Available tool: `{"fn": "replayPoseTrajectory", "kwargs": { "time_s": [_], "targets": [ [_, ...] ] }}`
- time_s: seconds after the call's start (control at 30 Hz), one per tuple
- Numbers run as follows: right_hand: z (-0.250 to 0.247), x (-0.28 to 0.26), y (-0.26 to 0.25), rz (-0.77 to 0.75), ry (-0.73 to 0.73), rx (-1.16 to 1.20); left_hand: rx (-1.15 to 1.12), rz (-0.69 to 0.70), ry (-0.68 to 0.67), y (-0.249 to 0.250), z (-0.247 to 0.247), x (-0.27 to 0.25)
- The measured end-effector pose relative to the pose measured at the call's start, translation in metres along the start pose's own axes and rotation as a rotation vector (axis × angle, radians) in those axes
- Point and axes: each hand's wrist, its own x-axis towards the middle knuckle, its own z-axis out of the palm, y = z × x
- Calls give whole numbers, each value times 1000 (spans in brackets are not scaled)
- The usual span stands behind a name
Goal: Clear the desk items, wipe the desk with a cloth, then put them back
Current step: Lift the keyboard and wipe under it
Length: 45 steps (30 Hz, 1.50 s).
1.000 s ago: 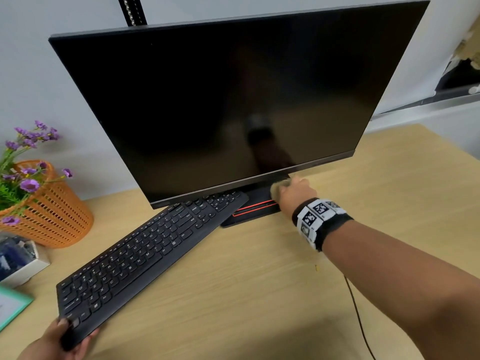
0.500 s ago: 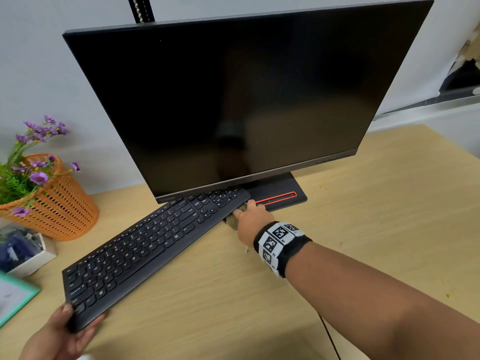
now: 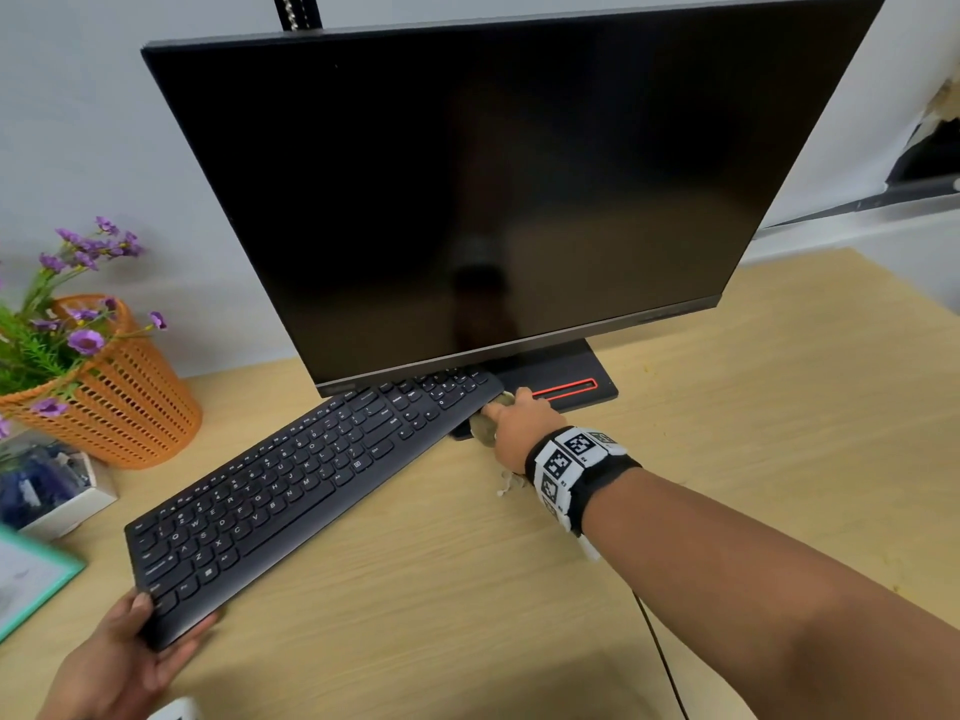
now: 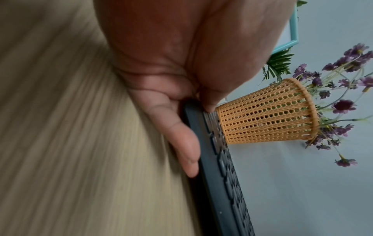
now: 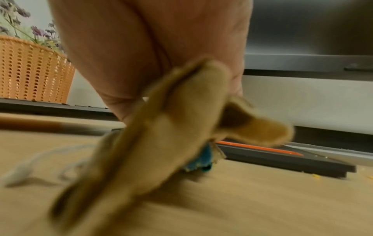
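A black keyboard (image 3: 311, 480) lies slanted across the wooden desk (image 3: 727, 418), its far end under the monitor (image 3: 493, 189). My left hand (image 3: 130, 652) grips its near left corner, thumb on top and fingers underneath (image 4: 185, 143); that end looks lifted off the desk. My right hand (image 3: 519, 423) holds a tan cloth (image 3: 485, 426) bunched in its fingers, pressed to the desk in front of the monitor's black base (image 3: 566, 392) by the keyboard's far end. In the right wrist view the cloth (image 5: 161, 135) hangs down from the hand onto the wood.
An orange mesh basket with purple flowers (image 3: 114, 387) stands at the left by the wall. A small white box (image 3: 52, 485) and a teal-framed item (image 3: 31, 579) lie at the left edge. A dark cable (image 3: 660, 652) runs under my right forearm. Yellow crumbs (image 5: 315, 175) lie near the base.
My right hand has slid the cloth leftward from the base's right side to the keyboard's far end. My left hand has kept hold of the keyboard corner.
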Motion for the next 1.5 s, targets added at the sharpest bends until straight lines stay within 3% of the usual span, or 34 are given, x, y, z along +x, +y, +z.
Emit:
{"fn": "replayPoseTrajectory", "kwargs": {
  "time_s": [0.13,0.27,0.5,0.6,0.93,1.07,1.2,1.5],
  "targets": [
    [-5,7,1,19,-42,-108,10,15,29,-2,-1,2],
    [-13,12,6,37,67,-207,12,12,66,0,0,0],
    [-40,19,71,208,39,-499,6,22,51,0,7,-6],
    [-39,19,89,168,34,-563,-3,7,11,1,10,-11],
    [-46,22,120,366,99,-381,18,5,-6,0,11,-19],
    [-53,28,120,291,173,-202,22,1,10,0,10,-17],
    [-46,32,106,184,55,-180,27,15,35,0,13,-19],
    [-57,19,114,313,58,-256,20,29,17,1,14,-23]
  ]
}}
